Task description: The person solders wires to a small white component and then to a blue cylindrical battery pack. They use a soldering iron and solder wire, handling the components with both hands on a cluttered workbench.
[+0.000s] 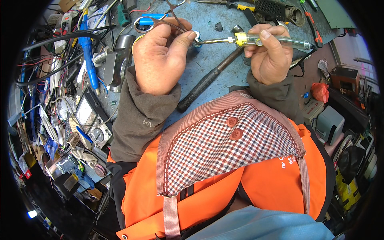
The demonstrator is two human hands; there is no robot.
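Observation:
Over the blue worktable (212,86), my left hand (160,60) is closed, thumb and forefinger pinching a small pale round part (197,35). Steel scissor-like handles (145,25) with finger loops stick out from behind the same hand; their working end is hidden, so I cannot tell scissors from forceps. My right hand (272,54) is wrapped round the clear, yellow-collared handle of a screwdriver (216,41). Its shaft points left and the tip meets the small part at my left fingertips. Below my hands lies a hammer (204,86) with a black grip.
Left of my hands are a dark metal fitting (120,62), a blue soldering-iron-like tool (89,52), tangled cables and an analog meter (94,120). Red-handled pliers (314,28) and a metal ring (295,17) lie at the far right. My checked apron (224,148) borders the table's near edge.

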